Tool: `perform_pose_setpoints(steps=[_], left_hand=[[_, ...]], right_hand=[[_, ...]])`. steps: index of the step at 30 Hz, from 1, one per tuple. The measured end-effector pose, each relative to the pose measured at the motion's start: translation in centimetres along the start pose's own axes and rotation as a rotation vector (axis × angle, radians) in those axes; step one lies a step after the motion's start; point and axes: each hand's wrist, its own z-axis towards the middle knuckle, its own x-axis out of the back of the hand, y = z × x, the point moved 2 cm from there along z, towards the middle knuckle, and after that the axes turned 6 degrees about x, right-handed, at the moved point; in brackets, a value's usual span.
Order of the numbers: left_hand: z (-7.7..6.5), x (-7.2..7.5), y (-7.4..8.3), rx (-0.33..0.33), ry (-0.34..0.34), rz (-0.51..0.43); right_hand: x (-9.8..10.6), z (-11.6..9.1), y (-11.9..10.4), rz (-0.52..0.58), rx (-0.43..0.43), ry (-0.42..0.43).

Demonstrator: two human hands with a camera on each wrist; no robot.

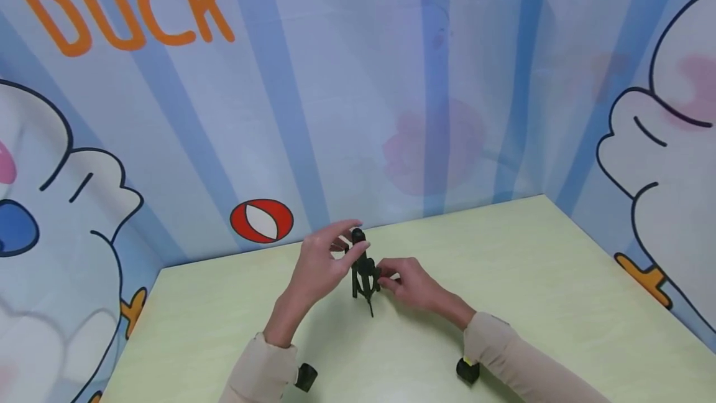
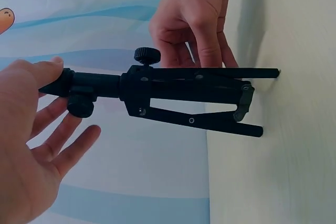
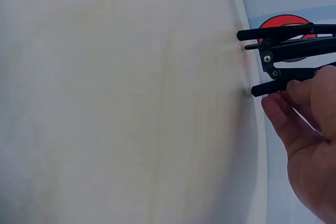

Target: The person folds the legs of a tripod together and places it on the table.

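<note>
Pinching black tripod (image 2: 184,90), top (image 2: 60,84) and leg (image 3: 271,86)

The single word "DUCK" (image 1: 125,11) can be read, in thick, round-ended orange capital letters, on the pale fabric backdrop with broad blue stripes (image 1: 358,79); it stands at the upper left of the head view, rising slightly rightward, its U crossing a blue stripe

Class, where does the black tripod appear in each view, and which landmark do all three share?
Head: black tripod in the lower middle.
Left wrist: sideways across the middle.
Right wrist: upper right, running off the right edge.
Shared landmark: the right hand, at its leg.
</note>
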Motion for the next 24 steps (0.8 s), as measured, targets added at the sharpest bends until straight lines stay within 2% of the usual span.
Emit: perform_pose_setpoints(steps=[6, 10, 14, 19, 22, 24], left_hand=[[0.3, -1.1, 0.3, -0.031, 0.032, 0.009], [0.3, -1.4, 0.4, -0.022, 0.036, 0.013], [0.3, -1.0, 0.3, -0.006, -0.024, -0.067], [0.4, -0.2, -0.1, 0.065, -0.137, -0.212], [0.4, -0.2, -0.2, 0.1, -0.173, -0.228], [0.3, -0.3, -0.2, 0.101, -0.175, -0.221]], right_hand=[[0.4, -0.6, -0.1, 0.001, -0.032, 0.038], [0.8, -1.6, -0.4, 0.055, -0.011, 0.002], [1.2, -2.5, -0.6, 0.114, 0.005, -0.056], [1.2, -2.9, -0.6, 0.143, 0.001, -0.088], [1.2, -3.0, -0.5, 0.119, 0.034, -0.085], [1.2, -3.1, -0.4, 0.102, 0.058, -0.075]])
